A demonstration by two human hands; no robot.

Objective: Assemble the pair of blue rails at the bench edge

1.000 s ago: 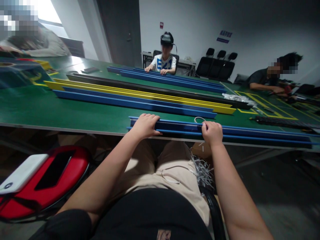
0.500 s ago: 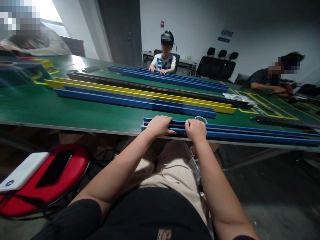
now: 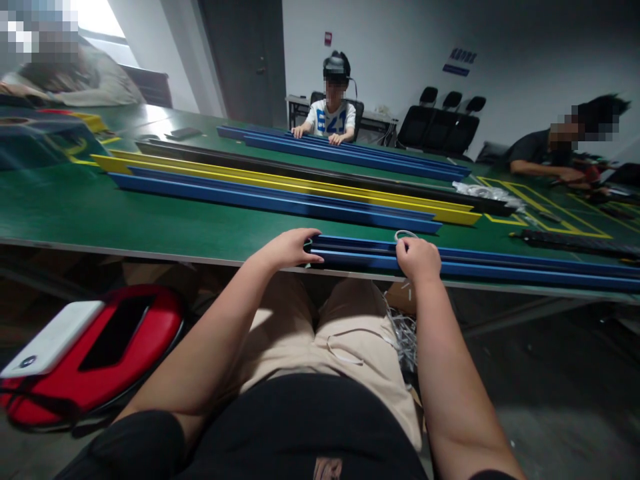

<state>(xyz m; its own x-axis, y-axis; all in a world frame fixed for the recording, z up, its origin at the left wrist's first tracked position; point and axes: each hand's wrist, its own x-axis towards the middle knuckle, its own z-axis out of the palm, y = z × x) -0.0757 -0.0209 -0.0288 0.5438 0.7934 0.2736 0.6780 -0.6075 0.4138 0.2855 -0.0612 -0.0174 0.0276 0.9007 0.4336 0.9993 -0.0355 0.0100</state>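
Note:
A long blue channel rail (image 3: 360, 260) lies along the near edge of the table. At its left end my left hand (image 3: 287, 249) spans the width, fingertips on the far side and thumb at the near wall. My right hand (image 3: 421, 259) is closed over the same rail farther right. A thin white cord (image 3: 404, 234) loops out above that fist, and a short end of it seems to show below. The fist hides the middle of the cord. Beyond my hands lie another blue rail (image 3: 280, 204), a yellow rail (image 3: 300, 185) and a black rail (image 3: 320, 171).
More blue rails (image 3: 350, 155) lie across the green table (image 3: 60, 210), before a seated person (image 3: 333, 117). Other people sit at left and right. Clear plastic wrap (image 3: 487, 193) lies at the right. A red stool (image 3: 163, 317) beside me bears a white box and a black phone-like slab.
My left hand has moved left to the rail's end. My right hand has shifted right with the cord. The near blue rail appears slightly farther right; the view has also shifted a little.

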